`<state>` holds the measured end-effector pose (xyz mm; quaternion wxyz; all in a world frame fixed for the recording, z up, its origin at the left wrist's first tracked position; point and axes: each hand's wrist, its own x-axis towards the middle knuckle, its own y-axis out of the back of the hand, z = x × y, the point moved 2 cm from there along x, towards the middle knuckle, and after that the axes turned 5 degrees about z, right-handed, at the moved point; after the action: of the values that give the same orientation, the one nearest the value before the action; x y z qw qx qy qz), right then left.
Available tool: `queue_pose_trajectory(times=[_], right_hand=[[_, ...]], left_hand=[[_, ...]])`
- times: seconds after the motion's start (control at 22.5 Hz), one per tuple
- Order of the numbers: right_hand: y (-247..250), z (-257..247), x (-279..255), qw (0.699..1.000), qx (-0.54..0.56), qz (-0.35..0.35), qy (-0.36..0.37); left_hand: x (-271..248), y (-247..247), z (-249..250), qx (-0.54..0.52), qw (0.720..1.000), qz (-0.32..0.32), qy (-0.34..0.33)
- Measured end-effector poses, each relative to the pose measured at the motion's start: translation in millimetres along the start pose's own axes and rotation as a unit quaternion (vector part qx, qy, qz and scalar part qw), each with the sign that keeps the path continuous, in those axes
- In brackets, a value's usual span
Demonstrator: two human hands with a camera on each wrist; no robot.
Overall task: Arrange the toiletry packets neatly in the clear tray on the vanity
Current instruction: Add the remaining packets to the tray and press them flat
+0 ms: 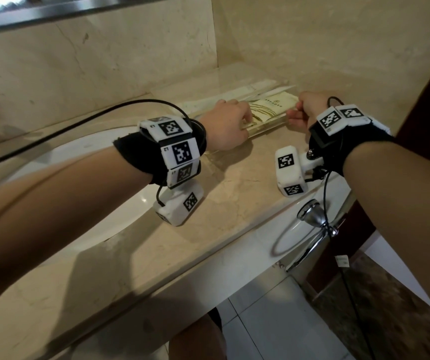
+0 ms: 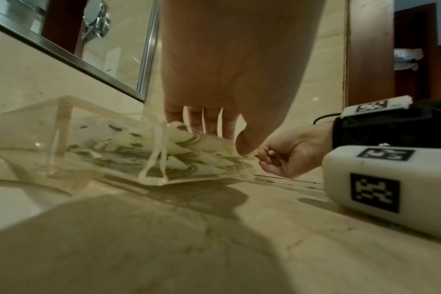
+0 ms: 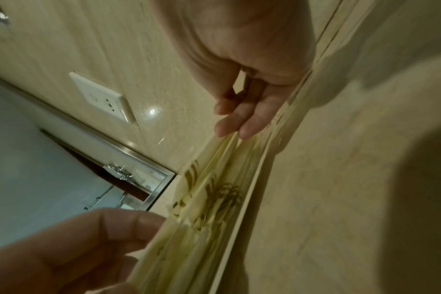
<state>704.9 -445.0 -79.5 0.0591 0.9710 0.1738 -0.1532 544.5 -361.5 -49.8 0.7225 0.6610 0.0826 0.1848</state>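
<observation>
A stack of cream toiletry packets (image 1: 271, 107) with brown line prints lies in the clear tray (image 1: 263, 129) at the back of the marble vanity, near the wall corner. My left hand (image 1: 246, 118) grips the stack's left end, thumb and curled fingers on the packet edges (image 2: 189, 151). My right hand (image 1: 293, 113) is at the right end, its curled fingertips (image 3: 239, 130) pinching the packet ends (image 3: 214, 191). The stack sits between the two hands. A tall clear tray wall (image 2: 63, 119) stands to the left of the packets.
A white sink basin (image 1: 79, 178) lies left of the tray, under my left forearm. A chrome towel ring (image 1: 310, 214) hangs off the vanity's front right. A mirror frame (image 1: 53, 14) and a wall socket (image 3: 101, 97) are behind. A dark wooden door edge (image 1: 429, 100) is on the right.
</observation>
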Motion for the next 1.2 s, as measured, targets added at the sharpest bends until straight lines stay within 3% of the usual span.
queue_pose_trajectory(times=[0.31, 0.58, 1.07, 1.2], right_hand=[[-2.0, -1.6, -4.1, 1.0, -0.007, -0.014, 0.01], [2.1, -4.5, -9.3, 0.998, -0.062, -0.014, 0.016], [2.5, -16.6, -10.3, 0.996, -0.092, -0.019, 0.005], [-3.8, -17.0, -2.4, 0.992, -0.122, -0.025, -0.012]], left_hand=[[-6.8, 6.3, 1.3, -0.05, 0.999, 0.023, 0.0], [-9.4, -3.2, 13.1, 0.048, 0.993, -0.094, -0.042], [3.7, 14.5, 11.0, 0.033, 0.993, -0.112, -0.018], [7.0, 6.0, 10.1, 0.055, 0.988, -0.146, -0.015]])
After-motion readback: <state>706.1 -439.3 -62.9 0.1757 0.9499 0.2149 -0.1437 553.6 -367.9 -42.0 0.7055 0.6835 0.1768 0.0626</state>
